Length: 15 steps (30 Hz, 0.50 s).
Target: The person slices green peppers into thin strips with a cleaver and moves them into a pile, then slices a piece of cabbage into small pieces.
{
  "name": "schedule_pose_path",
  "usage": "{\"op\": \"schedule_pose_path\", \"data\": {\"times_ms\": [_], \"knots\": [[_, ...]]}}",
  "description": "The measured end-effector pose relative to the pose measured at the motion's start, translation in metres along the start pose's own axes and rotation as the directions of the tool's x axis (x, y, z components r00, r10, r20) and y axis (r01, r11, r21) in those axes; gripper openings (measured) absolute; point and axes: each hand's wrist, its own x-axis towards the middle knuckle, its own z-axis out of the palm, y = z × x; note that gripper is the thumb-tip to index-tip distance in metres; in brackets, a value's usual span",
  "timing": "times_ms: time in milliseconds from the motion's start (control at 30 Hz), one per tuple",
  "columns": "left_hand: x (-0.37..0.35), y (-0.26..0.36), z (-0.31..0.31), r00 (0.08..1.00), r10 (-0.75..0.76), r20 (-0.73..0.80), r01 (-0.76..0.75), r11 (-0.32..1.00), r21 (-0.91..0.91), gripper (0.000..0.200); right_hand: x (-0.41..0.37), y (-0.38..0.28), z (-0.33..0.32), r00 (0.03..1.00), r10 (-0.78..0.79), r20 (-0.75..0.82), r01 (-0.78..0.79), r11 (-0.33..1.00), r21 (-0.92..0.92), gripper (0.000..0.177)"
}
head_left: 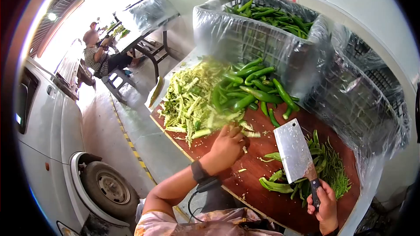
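My right hand (pixel 323 203) grips the dark handle of a cleaver (pixel 294 150), its broad blade raised flat over the board. Under the blade lie split green pepper pieces (pixel 276 185), and finely cut green shreds (pixel 334 170) are heaped to the right. My left hand (pixel 225 146) is at the near edge of a big pile of pale pepper cores (pixel 192 98), its fingers bent together; what they hold, if anything, is hidden. Whole green peppers (pixel 258 85) lie behind, beside the cores. All this rests on a reddish-brown board (pixel 258 146) scattered with seeds and scraps.
A plastic-lined crate (pixel 258 28) of green peppers stands behind the board, with another lined crate (pixel 358 100) at right. A van's wheel (pixel 109 185) is at lower left. Farther back, a person (pixel 98 54) sits on a stool by a table (pixel 135 35).
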Motion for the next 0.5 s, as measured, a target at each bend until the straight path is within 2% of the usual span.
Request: {"op": "schedule_pose_path", "data": {"times_ms": [100, 133, 200, 233, 267, 333, 467, 500], "knots": [[-0.021, -0.02, -0.006, 0.989, -0.146, -0.024, 0.143, 0.985, -0.094, 0.03, 0.002, -0.005, 0.007, 0.998, 0.059, -0.014, -0.06, 0.993, -0.103, 0.038], [-0.027, -0.027, -0.009, 0.989, -0.148, -0.023, 0.145, 0.984, -0.102, 0.03, 0.003, -0.008, 0.009, 0.998, 0.063, -0.018, -0.065, 0.992, -0.108, 0.038], [-0.039, -0.037, -0.015, 0.974, -0.211, -0.082, 0.198, 0.969, -0.146, 0.032, 0.009, -0.014, 0.01, 0.966, 0.255, 0.046, -0.254, 0.967, -0.02, 0.037], [-0.043, -0.039, -0.02, 0.964, -0.25, -0.09, 0.231, 0.955, -0.186, 0.035, 0.014, -0.018, 0.015, 0.952, 0.297, 0.069, -0.295, 0.955, -0.039, 0.032], [-0.049, -0.045, -0.023, 0.964, -0.251, -0.091, 0.229, 0.953, -0.196, 0.035, 0.022, -0.019, 0.022, 0.952, 0.299, 0.059, -0.297, 0.954, -0.044, 0.032], [-0.06, -0.059, -0.028, 0.957, -0.263, -0.121, 0.222, 0.935, -0.278, 0.037, 0.041, -0.018, 0.036, 0.92, 0.365, 0.141, -0.349, 0.929, -0.124, 0.028], [-0.082, -0.078, -0.045, 0.937, -0.318, -0.143, 0.252, 0.901, -0.353, 0.039, 0.075, -0.016, 0.083, 0.924, 0.344, 0.166, -0.303, 0.925, -0.231, 0.024], [-0.088, -0.084, -0.042, 0.93, -0.333, -0.155, 0.253, 0.888, -0.384, 0.04, 0.08, -0.013, 0.09, 0.921, 0.346, 0.179, -0.31, 0.929, -0.201, 0.023]]}}
